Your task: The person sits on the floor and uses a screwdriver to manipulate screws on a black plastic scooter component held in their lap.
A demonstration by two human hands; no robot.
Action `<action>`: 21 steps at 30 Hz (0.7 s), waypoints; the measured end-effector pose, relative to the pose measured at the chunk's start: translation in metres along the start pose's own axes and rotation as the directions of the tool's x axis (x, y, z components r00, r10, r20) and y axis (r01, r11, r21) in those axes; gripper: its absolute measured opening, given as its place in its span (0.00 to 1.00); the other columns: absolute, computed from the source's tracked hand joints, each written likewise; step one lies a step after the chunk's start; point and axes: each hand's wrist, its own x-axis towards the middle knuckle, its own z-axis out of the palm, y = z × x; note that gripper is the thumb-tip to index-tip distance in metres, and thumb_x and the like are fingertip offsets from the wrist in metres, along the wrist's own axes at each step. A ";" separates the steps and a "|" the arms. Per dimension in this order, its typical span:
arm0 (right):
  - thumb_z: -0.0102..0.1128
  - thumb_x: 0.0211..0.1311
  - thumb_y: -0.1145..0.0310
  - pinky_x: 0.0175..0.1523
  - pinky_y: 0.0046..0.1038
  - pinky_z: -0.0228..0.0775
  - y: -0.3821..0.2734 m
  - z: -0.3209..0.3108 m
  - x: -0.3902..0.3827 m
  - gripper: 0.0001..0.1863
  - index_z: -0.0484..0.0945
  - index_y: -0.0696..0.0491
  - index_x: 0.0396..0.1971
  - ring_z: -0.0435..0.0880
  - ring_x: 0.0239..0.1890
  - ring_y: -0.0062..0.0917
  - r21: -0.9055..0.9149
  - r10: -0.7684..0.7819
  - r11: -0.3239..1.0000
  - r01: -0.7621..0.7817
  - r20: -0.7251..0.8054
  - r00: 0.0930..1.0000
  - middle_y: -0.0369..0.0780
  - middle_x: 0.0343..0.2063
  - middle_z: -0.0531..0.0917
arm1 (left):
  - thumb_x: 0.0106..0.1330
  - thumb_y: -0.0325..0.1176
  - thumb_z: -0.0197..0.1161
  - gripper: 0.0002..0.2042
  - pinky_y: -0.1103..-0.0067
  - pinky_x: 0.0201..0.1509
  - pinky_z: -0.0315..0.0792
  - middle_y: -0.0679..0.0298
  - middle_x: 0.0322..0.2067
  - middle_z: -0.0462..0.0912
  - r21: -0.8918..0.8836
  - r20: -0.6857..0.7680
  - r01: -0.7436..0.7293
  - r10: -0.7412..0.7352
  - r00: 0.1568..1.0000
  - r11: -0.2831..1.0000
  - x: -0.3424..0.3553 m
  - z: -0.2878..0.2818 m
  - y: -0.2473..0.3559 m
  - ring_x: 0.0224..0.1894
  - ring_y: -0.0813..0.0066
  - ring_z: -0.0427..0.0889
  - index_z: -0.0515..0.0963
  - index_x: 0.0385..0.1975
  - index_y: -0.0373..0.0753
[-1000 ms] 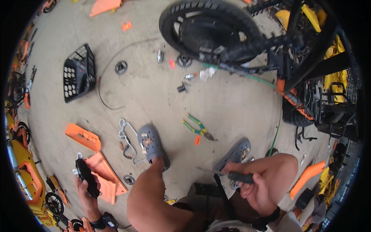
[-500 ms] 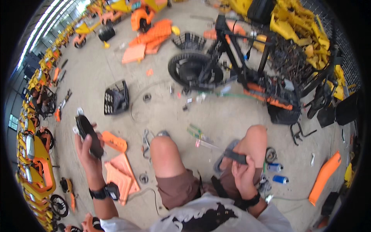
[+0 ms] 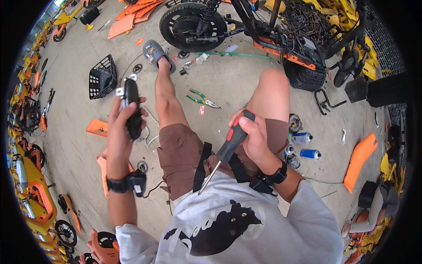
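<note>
My left hand [image 3: 118, 123] grips a black oblong part [image 3: 131, 110] with small silver brackets at its upper end, raised left of my legs. My right hand [image 3: 252, 134] is closed around the black-and-red handle of a screwdriver [image 3: 233, 136]; its steel blade slants down-left over my lap and shirt. The two held things are apart. Pliers with green-and-yellow handles [image 3: 199, 96] lie on the floor between my legs, above a small red sticker [image 3: 201, 110].
A partly stripped bike [image 3: 252, 31] occupies the top. Floor items include a black basket [image 3: 102, 75], orange panels [image 3: 358, 160], spray cans [image 3: 310, 153], small gears [image 3: 143, 166] and a black bent bracket [image 3: 324, 103]. Yellow bikes [image 3: 33, 185] line the left. Another person [image 3: 378, 204] is at lower right.
My right hand has moved up and left, swinging the screwdriver blade down toward my body. My left hand has risen rightward with the black part. My left leg now stretches out forward.
</note>
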 end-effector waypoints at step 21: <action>0.50 0.64 0.47 0.18 0.27 0.69 -0.093 0.037 -0.024 0.26 0.68 0.59 0.45 0.75 0.17 0.30 0.010 -0.378 0.923 0.386 -0.180 0.908 0.45 0.32 0.71 | 0.70 0.37 0.49 0.23 0.65 0.35 0.82 0.44 0.50 0.75 -0.695 0.274 0.271 -0.103 0.956 0.667 -0.005 0.045 -0.084 0.39 0.53 0.83 0.59 0.62 0.35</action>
